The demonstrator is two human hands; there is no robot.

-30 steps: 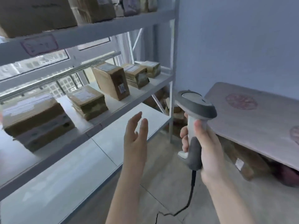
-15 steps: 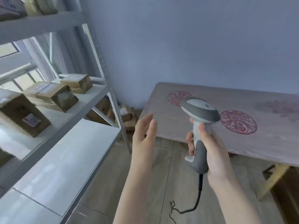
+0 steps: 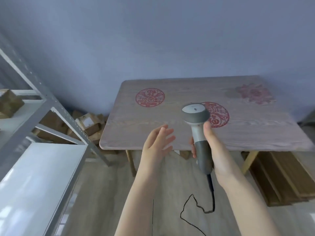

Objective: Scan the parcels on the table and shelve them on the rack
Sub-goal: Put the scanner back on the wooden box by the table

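Scanner (image 3: 198,133) is gripped upright in the right hand (image 3: 217,150); the left hand (image 3: 156,143) is spread, empty, before the table (image 3: 255,132). One parcel (image 3: 9,101) is seen on the rack (image 3: 56,106), further boxes (image 3: 88,123) on the floor behind it; shelving is judged nearly complete.

Two forearms are shown from the lower edge of the view, both left bare as far as they are seen. The left hand (image 3: 156,143) and the right hand (image 3: 216,150) are likewise uncovered; finer detail is lost to blur.

One table (image 3: 153,126), one scanner (image 3: 196,114), two hands (image 3: 156,143) (image 3: 216,150), three red emblems (image 3: 150,97) (image 3: 220,116) (image 3: 254,92), one rack (image 3: 51,103)
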